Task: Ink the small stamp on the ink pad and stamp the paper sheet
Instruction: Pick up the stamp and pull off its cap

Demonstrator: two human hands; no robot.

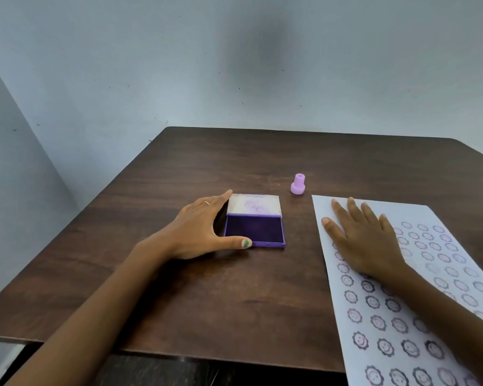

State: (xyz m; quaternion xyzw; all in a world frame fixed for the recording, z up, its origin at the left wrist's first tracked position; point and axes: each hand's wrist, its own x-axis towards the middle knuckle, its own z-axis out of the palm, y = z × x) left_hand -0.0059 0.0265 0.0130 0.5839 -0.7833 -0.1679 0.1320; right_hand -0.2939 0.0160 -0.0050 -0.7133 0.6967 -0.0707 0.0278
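1 stamp (pixel 298 185) upright | 1 open ink pad (pixel 254 229) | 1 paper sheet (pixel 418 316) | 2 hands flat

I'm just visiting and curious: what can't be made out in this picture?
Head view only:
- Small lilac plastic stamp: its printing face is down on the dark wooden table, hidden.
- White paper sheet: cut off by the right and bottom edges; right hand covers some prints.
- Open purple ink pad: lid marks blurred; left hand hides its left side.
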